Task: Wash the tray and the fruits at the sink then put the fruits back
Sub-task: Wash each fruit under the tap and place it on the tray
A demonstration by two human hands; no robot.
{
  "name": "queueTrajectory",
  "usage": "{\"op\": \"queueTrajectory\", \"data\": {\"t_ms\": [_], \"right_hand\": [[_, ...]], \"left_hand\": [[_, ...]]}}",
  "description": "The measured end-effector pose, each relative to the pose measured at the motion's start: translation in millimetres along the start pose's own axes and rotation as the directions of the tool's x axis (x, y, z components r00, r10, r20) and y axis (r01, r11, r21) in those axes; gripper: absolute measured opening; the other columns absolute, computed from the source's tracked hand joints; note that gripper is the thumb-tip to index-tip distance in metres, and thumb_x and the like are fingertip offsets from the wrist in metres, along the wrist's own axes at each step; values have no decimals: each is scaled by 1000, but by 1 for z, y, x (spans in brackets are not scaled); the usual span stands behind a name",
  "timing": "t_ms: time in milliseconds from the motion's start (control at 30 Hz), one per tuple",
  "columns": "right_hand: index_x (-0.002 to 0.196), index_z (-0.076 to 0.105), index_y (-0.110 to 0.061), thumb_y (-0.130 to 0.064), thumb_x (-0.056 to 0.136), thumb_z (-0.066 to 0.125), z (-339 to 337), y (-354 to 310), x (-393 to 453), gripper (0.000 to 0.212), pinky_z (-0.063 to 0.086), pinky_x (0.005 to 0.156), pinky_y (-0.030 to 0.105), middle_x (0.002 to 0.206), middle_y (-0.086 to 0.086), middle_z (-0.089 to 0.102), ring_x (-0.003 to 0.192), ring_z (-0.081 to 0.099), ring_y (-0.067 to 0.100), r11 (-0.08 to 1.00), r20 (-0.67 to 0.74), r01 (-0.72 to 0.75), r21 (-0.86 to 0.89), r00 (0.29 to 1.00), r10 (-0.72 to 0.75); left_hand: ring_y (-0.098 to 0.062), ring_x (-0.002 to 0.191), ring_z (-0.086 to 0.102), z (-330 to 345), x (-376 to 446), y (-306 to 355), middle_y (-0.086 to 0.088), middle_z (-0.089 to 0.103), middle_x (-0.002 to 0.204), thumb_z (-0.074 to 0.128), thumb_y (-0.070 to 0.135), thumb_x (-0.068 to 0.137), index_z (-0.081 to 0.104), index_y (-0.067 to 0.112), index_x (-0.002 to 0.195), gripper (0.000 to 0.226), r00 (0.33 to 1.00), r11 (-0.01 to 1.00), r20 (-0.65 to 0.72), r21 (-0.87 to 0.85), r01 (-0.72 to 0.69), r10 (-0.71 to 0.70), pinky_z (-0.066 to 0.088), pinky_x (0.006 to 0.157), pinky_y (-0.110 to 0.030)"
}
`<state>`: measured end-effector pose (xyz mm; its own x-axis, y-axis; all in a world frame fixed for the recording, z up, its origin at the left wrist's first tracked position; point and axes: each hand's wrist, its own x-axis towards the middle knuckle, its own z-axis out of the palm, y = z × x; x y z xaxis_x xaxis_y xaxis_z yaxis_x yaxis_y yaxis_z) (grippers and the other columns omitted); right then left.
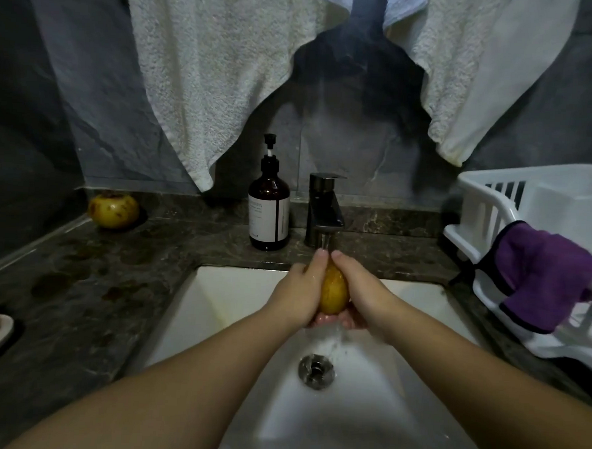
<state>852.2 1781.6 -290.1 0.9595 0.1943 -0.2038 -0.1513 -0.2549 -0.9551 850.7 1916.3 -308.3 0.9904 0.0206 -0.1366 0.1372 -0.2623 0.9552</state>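
Two hands (296,288) (359,289) grip one fruit (334,290); second fruit (113,210) on counter (79,281).

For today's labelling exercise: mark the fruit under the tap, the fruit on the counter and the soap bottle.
Fruit under the tap (334,292), head view: middle of its yellow skin, between the hands.
Fruit on the counter (113,210), head view: centre of its spotted side.
Soap bottle (267,212), head view: its label.

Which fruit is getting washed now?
The yellow fruit held between both hands under the tap's water. The other fruit sits dry on the counter's far left.
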Motion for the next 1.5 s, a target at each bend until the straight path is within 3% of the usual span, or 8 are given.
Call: {"op": "queueTrajectory", "data": {"t_ms": [200, 667, 800, 933, 1100, 1233, 1367, 1500], "right_hand": [[124, 49, -41, -60, 101, 46, -1, -1, 2, 30, 49, 48, 24, 114, 10, 65, 86, 70, 27, 986, -48, 110, -128, 992, -117], [119, 56, -37, -68, 96, 45, 0, 0, 6, 40, 57, 57, 33, 113, 17, 70, 85, 76, 35, 1000, -71, -25, -13, 997, 24], [120, 62, -31, -77, 91, 46, -2, 2, 2, 57, 47, 45, 21, 99, 17, 78, 85, 77, 34, 980, 47, -163, 118, 986, 158], [114, 58, -39, -62, 96, 51, 0, 1, 3, 30, 51, 48, 25, 107, 9, 69, 82, 73, 25, 996, -86, 66, -57, 994, -71], [120, 56, -32, -74, 94, 43, 1, -2, 3, 52, 42, 42, 20, 77, 11, 74, 50, 67, 20, 998, -18, -59, 28, 998, 60], [118, 60, -29, -69, 96, 47, -3, -2, 1, 47, 42, 40, 21, 87, 10, 74, 54, 68, 21, 999, -66, -8, -32, 998, 6], [123, 58, -26, -72, 96, 42, -1, -4, 1, 55, 40, 40, 20, 90, 17, 75, 55, 69, 23, 995, -22, -97, 30, 995, 98], [124, 54, -35, -68, 98, 42, 3, -5, 1, 44, 52, 52, 28, 106, 15, 72, 80, 76, 36, 1000, -54, -18, -11, 998, 18]], "left_hand": [[-11, 47, 52, -2, -7, 3, -1, 61, 60, 26, 82, 97, 63, 19, 113, 75, 984, 972, 87, -165, 168, -155, 39, 46, -22], [-20, 64, 66, 1, -5, 4, -11, 71, 95, 25, 82, 96, 59, 24, 128, 73, 998, 1000, 58, -3, 13, -13, 47, 50, -24], [-24, 95, 70, 1, 0, 3, -7, 68, 112, 31, 76, 99, 56, 25, 136, 68, 997, 996, -31, 56, -62, 64, 54, 69, -32], [-21, 64, 69, -1, -5, 6, -14, 72, 91, 24, 80, 98, 61, 26, 125, 71, 991, 989, 86, -97, 110, -101, 51, 54, -27], [-20, 69, 72, 0, 0, 5, -9, 72, 95, 24, 77, 100, 58, 28, 128, 66, 999, 999, -7, -41, 32, -32, 56, 59, -31], [-18, 51, 62, -1, -4, 8, -7, 68, 69, 26, 81, 97, 61, 27, 123, 70, 987, 980, 80, -128, 152, -143, 44, 50, -22], [-34, 87, 76, -1, -2, 11, -14, 74, 105, 32, 75, 100, 60, 30, 122, 57, 998, 994, 23, -90, 56, -54, 58, 69, -37], [-21, 55, 70, -6, -5, 13, -10, 73, 75, 28, 78, 99, 58, 22, 129, 70, 984, 979, 132, -146, 140, -121, 53, 50, -26]]}}
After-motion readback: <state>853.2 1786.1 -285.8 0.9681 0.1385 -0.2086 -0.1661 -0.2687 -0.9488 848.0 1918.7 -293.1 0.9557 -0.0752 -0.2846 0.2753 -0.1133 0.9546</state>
